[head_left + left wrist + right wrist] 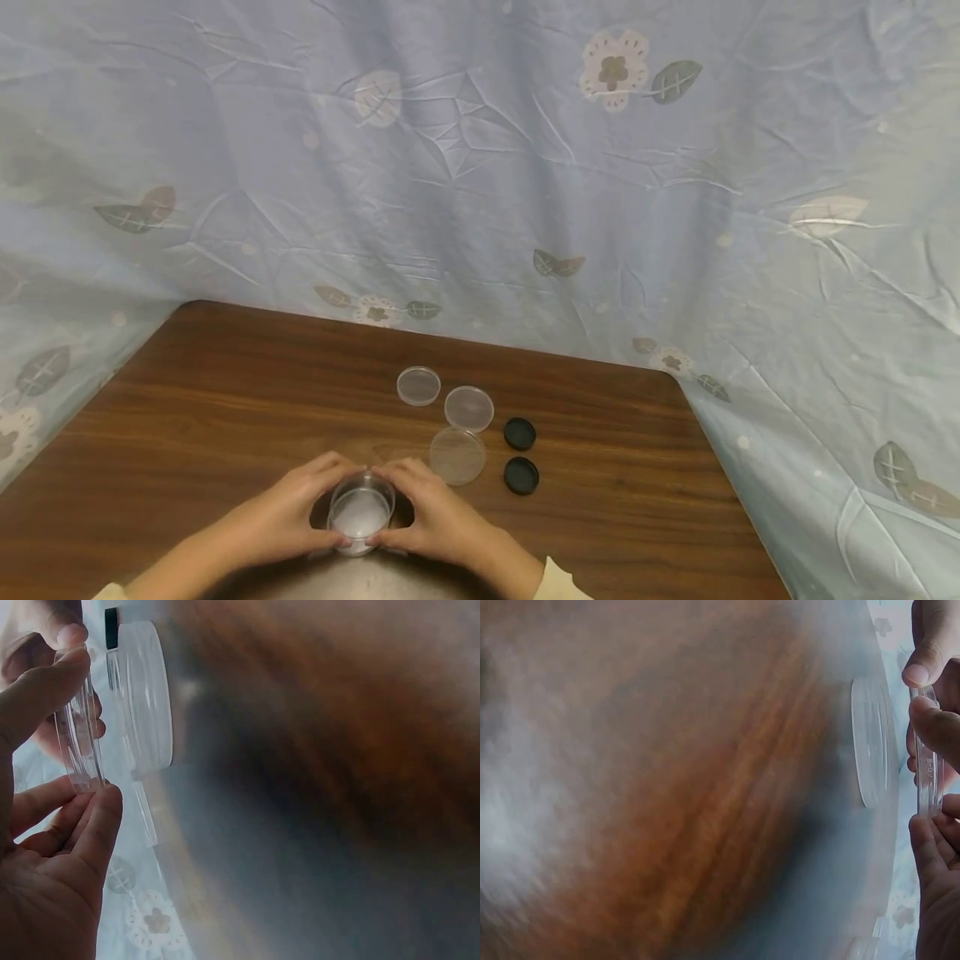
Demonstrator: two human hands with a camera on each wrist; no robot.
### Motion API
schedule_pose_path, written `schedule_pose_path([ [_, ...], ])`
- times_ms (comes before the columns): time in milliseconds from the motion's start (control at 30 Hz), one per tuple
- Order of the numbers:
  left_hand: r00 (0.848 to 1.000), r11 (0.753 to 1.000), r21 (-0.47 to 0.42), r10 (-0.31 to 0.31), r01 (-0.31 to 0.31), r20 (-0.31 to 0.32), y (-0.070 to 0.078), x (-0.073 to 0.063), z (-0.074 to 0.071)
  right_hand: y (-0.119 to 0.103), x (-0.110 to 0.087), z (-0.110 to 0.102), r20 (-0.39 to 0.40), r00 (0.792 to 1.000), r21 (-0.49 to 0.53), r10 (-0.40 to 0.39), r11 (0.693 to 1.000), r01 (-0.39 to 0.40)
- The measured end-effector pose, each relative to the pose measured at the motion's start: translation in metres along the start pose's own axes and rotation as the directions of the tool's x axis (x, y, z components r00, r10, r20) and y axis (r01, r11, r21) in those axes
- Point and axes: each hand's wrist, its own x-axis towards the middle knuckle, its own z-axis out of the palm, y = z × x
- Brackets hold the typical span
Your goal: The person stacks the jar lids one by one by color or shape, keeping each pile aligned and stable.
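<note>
A clear, shallow round dish point(362, 512), resembling a petri dish, is held between both hands. My left hand point(288, 508) pinches its left side, thumb at the near edge and fingers at the far edge. On the other side my right hand point(438, 512) grips the rim the same way, the two thumbs close together. Both wrist views show the dish point(79, 727) edge-on, with the left hand point(56, 862) and the right hand point(937, 855) at its rim. Lower in the left wrist view is another clear round piece point(150, 697), apart from the held dish.
Beyond the right hand, three clear round pieces lie on the brown wooden table point(262, 392): a small one point(418, 386), a middle one point(469, 408) and a larger one point(457, 457). Two black round caps point(520, 434) lie beside them. A patterned curtain point(465, 167) surrounds the table's back and sides.
</note>
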Motion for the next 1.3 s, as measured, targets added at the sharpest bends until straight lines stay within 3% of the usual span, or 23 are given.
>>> schedule_pose_path([
  [700, 1.000, 1.000, -0.007, 0.001, -0.001, 0.002, -0.002, -0.014, 0.010, -0.003, -0.005, 0.009, 0.033, 0.999, -0.013, -0.016, 1.000, 0.016],
  [933, 0.998, 0.999, 0.026, 0.036, -0.035, -0.060, -0.001, -0.016, 0.014, -0.004, -0.004, 0.010, 0.020, 0.999, -0.035, -0.027, 0.999, 0.028],
  [1300, 0.994, 0.998, 0.032, 0.063, -0.060, -0.086, -0.004, -0.017, 0.015, -0.005, -0.004, 0.010, 0.028, 0.999, -0.034, -0.021, 0.999, 0.021],
])
